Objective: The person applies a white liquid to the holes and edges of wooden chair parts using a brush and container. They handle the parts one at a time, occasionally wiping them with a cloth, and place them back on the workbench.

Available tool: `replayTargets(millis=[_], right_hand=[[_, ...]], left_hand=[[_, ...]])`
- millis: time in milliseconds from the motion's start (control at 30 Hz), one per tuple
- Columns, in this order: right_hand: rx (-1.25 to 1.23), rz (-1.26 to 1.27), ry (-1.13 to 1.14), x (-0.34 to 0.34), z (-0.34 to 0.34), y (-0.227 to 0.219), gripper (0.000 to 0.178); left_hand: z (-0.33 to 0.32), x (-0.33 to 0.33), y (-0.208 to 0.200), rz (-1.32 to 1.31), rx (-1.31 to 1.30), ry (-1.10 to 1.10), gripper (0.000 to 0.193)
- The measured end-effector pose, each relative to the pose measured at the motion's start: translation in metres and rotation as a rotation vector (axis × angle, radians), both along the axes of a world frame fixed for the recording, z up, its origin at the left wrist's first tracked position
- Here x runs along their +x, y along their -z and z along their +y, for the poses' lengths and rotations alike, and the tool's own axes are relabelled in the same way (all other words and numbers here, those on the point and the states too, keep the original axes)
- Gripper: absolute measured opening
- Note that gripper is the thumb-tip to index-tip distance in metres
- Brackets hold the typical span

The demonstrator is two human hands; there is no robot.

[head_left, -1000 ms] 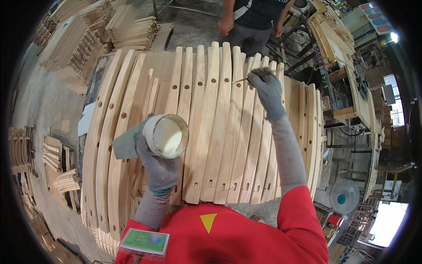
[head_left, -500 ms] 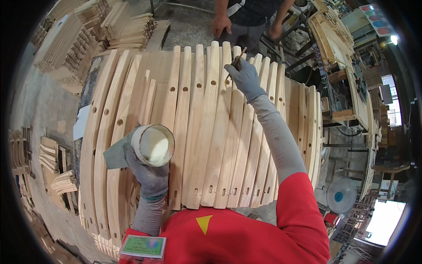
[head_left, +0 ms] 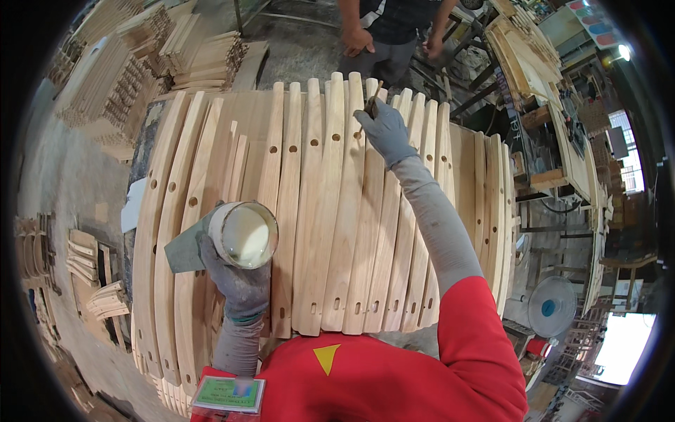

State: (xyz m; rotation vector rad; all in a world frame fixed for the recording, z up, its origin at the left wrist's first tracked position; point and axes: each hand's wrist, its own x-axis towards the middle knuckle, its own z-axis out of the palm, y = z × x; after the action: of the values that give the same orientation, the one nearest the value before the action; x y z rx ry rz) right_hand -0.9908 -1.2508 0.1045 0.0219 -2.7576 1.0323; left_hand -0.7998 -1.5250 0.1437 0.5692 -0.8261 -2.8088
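My left hand, in a grey glove, is closed around a white cup of milky white liquid. A flat grey-green piece sticks out beside the cup on its left; how it is held is hidden. Further off, my gloved right hand grips a thin brown stick, its fingers pinched together. The stick's lower end is at or just above a round hole near the far end of one pale wooden slat; whether it touches cannot be made out. Several such slats lie side by side, with round holes and slots.
More slats lie at the left and right of the table. A person stands beyond the far edge. Stacked wooden parts fill the far left. A fan stands at the right, below a wooden workbench.
My right hand with the stick has shifted slightly left and nearer. The left hand and cup stay about where they were. The person opposite has moved their hands; the view has tilted slightly.
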Motion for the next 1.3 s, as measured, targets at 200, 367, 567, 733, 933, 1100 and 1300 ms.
replayTargets(millis=[200, 367, 567, 733, 933, 1100, 1300], right_hand=[[-0.161, 0.027, -0.038, 0.004, 0.019, -0.01, 0.027], [-0.67, 0.087, 0.013, 0.054, 0.052, -0.036, 0.018], [-0.778, -0.138, -0.09, 0.208, -0.017, -0.17, 0.018], [-0.564, 0.257, -0.299, 0.281, -0.024, -0.155, 0.017], [-0.412, 0.32, -0.421, 0.333, -0.028, -0.146, 0.021], [-0.856, 0.311, -0.47, 0.355, -0.023, -0.147, 0.025], [-1.213, 0.161, -0.239, 0.348, -0.035, -0.137, 0.024]], left_hand=[[0.014, 0.014, -0.019, 0.059, -0.02, 0.032, 0.053], [0.035, 0.021, -0.035, 0.095, -0.043, 0.117, 0.054], [0.045, 0.042, -0.049, 0.087, -0.138, 0.147, 0.054], [0.069, 0.067, -0.05, 0.223, -0.004, 0.289, 0.056], [0.089, 0.079, -0.054, 0.516, -0.182, 0.105, 0.057], [0.087, 0.083, -0.057, 0.42, -0.124, 0.12, 0.06], [0.086, 0.083, -0.065, 0.398, 0.148, 0.319, 0.061]])
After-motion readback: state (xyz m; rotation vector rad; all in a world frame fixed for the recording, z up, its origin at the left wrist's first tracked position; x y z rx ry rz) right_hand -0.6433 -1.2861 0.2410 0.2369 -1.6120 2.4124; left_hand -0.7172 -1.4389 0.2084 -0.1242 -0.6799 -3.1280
